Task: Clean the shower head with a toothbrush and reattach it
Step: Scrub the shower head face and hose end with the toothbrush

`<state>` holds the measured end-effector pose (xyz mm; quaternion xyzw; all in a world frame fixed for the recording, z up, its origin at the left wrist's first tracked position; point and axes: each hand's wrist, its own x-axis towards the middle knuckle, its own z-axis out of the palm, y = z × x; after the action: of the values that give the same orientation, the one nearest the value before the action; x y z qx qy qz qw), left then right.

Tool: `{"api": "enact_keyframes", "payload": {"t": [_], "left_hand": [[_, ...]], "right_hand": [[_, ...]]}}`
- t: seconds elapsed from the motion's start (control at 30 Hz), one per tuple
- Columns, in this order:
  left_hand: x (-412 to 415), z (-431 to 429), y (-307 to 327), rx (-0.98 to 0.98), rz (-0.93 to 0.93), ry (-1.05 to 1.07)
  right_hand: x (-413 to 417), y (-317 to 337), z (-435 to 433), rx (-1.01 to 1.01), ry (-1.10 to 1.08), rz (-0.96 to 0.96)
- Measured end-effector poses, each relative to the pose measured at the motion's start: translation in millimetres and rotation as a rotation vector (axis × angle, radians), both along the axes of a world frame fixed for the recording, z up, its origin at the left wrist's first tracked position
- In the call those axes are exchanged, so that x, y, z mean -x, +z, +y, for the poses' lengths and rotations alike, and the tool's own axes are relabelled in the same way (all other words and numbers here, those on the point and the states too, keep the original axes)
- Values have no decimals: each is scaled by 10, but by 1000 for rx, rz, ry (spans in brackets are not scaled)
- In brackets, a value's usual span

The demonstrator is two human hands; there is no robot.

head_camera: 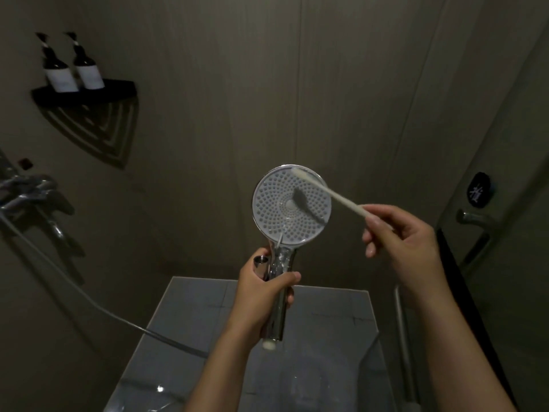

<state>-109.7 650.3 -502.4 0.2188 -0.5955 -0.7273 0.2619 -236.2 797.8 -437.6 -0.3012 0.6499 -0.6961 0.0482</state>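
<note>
Before us the shower head [291, 205] stands above our left grip [264, 288]. The toothbrush [335, 196] crosses its upper right from our right grip [407, 236]. Two bottles [59, 75] stand on the corner shelf [86, 96], far left.

The left grip [264, 283] held the chrome handle of the shower head [292, 203] upright, its white nozzle face turned to the camera, with the threaded end of the hose [89, 298] held alongside. The right grip [407, 242] pinched a white toothbrush [335, 197], its bristle end at the face's upper rim. Two dark bottles [72, 65] stood on a corner shelf [86, 90].
</note>
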Motion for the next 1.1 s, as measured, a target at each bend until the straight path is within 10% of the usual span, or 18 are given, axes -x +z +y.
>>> {"api": "enact_keyframes", "payload": {"t": [0.5,0.83,1.1], "left_hand": [[-47,26,24,-27,20,7],[-101,-2,41,-34,15,33],[-132,-43,57,-18,21,31]], "right_hand": [[19,-101,-2,-19,-322,122],[-154,-114,-103,-84,79,52],[-67,-230,-74,-135,-154,148]]}}
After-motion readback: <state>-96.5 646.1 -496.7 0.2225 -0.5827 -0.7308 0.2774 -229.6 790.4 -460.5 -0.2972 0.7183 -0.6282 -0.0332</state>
